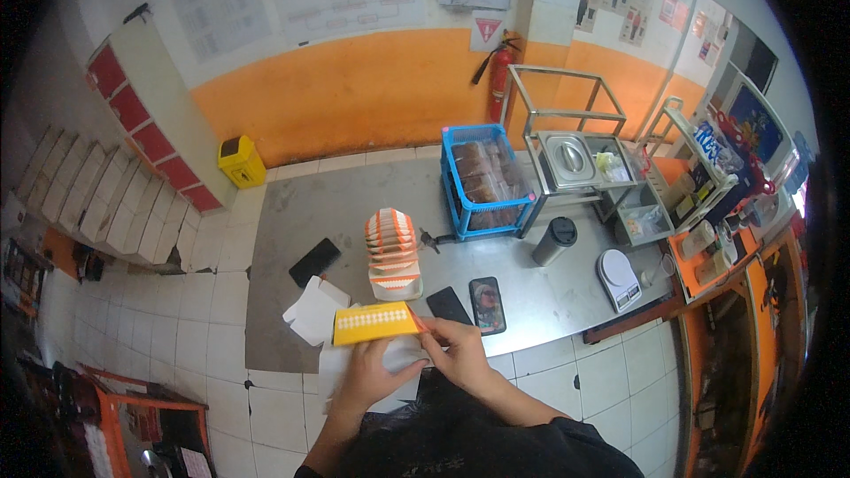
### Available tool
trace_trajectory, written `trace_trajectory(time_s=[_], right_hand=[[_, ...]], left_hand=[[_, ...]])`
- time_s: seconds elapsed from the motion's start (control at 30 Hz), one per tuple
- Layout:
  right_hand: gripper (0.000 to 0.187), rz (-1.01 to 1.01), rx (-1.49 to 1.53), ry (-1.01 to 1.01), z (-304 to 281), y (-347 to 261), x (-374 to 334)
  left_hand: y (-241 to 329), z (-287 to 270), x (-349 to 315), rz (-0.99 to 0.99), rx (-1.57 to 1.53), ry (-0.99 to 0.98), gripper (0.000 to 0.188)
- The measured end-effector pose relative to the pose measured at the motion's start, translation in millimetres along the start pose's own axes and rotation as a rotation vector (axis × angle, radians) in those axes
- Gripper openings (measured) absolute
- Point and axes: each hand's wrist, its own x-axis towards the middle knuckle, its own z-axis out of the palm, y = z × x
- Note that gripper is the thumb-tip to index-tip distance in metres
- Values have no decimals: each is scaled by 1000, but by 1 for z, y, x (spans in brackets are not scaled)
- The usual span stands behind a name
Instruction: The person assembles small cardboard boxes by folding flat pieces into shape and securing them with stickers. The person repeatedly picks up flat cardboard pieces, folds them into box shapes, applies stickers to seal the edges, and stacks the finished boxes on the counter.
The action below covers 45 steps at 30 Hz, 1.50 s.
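Note:
Near the table's front edge, both hands are on a small yellow carton (376, 323) with a row of white marks along its side. My left hand (374, 373) grips it from below, its fingers partly hidden behind the carton. With bent fingers, my right hand (456, 350) pinches the carton's orange right end. Under my left hand lies a white card piece (335, 370), partly covered. To the left sits a partly folded white carton (315, 308). Just beyond the yellow one stands a row of orange-and-white folded cartons (394, 252), nested together.
Phones lie on the metal table (301, 199): one black phone (314, 262) left, another dark phone (450, 305) and a lit phone (487, 305) right. Farther off are a blue crate (456, 208) of packaged brown goods, a tumbler (554, 243), a kitchen scale (618, 281) and a metal rack (567, 113).

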Motion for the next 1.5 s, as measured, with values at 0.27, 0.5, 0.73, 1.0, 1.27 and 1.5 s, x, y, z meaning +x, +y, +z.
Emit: trace_trajectory(time_s=[0.27,0.5,0.73,1.0,1.27,1.5], right_hand=[[22,-63,112,35,-3,-3,10],[13,-110,102,-51,-5,-2,13],[15,-198,175,-108,1,-3,7],[19,-219,127,-148,-8,-2,9],[29,62,222,-104,-6,25,3],[29,7,511,32,1,48,-3]], left_hand=[[-11,2,1,35,116,151,31],[-29,15,-6,-541,-1048,115,23],[-39,25,-16,-402,-1060,133,35],[-31,31,-20,-451,-1334,202,61],[10,16,-12,-243,-388,-188,75],[12,-6,-10,-551,-374,-361,35]])
